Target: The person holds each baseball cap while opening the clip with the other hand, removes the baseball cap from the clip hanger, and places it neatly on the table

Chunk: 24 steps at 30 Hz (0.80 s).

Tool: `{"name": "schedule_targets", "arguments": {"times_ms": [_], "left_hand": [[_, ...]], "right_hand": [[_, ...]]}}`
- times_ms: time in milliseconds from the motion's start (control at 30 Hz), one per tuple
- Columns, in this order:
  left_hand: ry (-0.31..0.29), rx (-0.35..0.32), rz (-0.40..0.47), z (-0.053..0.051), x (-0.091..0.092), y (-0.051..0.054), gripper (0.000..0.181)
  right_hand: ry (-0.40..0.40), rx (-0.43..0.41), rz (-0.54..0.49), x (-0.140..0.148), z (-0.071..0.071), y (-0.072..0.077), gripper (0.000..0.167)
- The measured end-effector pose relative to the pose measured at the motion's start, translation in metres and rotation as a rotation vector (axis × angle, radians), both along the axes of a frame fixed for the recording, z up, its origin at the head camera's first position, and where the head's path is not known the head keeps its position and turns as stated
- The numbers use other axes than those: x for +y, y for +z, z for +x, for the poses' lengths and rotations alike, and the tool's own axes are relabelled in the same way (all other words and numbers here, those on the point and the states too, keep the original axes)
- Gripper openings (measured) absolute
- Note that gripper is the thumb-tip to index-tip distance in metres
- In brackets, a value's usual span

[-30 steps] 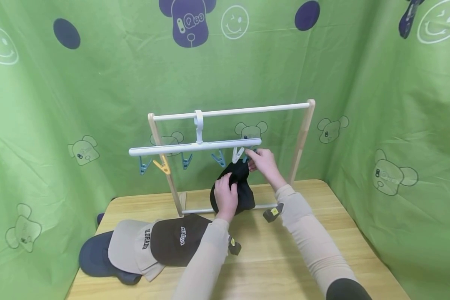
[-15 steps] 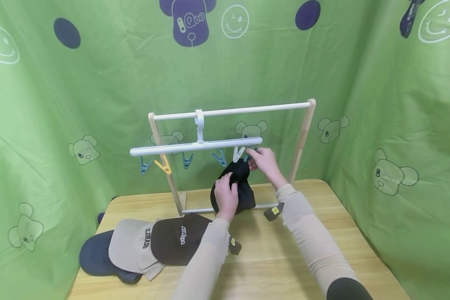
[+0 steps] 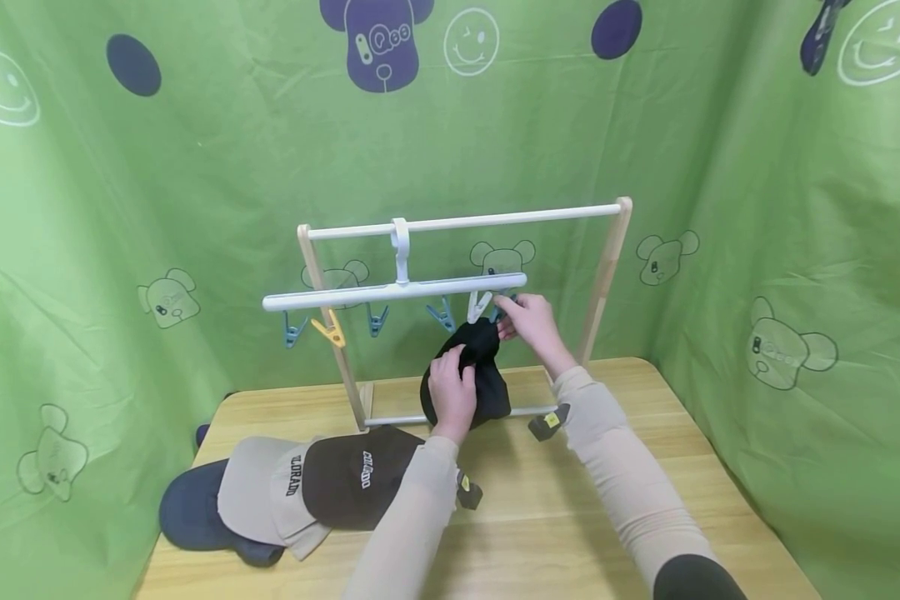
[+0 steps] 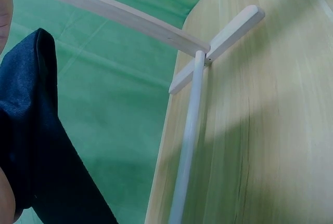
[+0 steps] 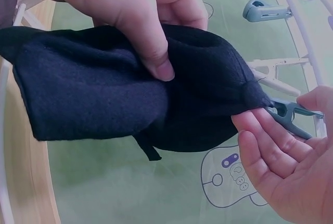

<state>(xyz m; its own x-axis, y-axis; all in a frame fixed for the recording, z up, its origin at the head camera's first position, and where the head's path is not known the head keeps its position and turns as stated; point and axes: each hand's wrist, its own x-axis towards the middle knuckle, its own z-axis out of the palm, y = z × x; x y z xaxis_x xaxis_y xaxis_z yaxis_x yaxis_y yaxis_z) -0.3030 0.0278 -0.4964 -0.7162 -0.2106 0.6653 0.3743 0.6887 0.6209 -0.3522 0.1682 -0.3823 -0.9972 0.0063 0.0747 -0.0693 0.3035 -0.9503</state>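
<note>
A black cap (image 3: 487,392) hangs beneath the right end of a white clip hanger (image 3: 330,297). My left hand (image 3: 452,392) grips it with the thumb pressed into the cloth, as the right wrist view shows. At the hanger's end, my right hand (image 3: 528,323) pinches a blue clip (image 5: 291,116) between thumb and fingers. The clip's tips meet the cap's gathered top, and the other right fingers touch the cloth there. Next to it hangs a white clip (image 3: 479,307). In the left wrist view only part of the black cap (image 4: 26,104) and edges of the left hand appear.
A wooden rack (image 3: 607,275) with white rods carries the hanger. Further left on it hang a yellow clip (image 3: 329,328) and several blue ones. On the table (image 3: 570,517), a brown cap (image 3: 360,483), a beige cap (image 3: 255,492) and a navy cap (image 3: 191,508) overlap.
The hanger bar has shifted very slightly to the right. Both hands stay almost still, the left on the cap and the right on the blue clip.
</note>
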Motion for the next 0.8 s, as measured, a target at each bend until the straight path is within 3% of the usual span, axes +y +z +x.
{"name": "schedule_targets", "arguments": {"times_ms": [667, 800], "left_hand": [[-0.014, -0.018, 0.006, 0.0003, -0.0006, -0.0055, 0.024], [-0.009, 0.010, 0.001, 0.0001, -0.0001, -0.0054, 0.024]], "right_hand": [[-0.004, -0.011, 0.005, 0.0051, 0.0018, 0.0008, 0.039], [-0.003, -0.010, -0.006, 0.0067, 0.0020, 0.0012, 0.040]]}}
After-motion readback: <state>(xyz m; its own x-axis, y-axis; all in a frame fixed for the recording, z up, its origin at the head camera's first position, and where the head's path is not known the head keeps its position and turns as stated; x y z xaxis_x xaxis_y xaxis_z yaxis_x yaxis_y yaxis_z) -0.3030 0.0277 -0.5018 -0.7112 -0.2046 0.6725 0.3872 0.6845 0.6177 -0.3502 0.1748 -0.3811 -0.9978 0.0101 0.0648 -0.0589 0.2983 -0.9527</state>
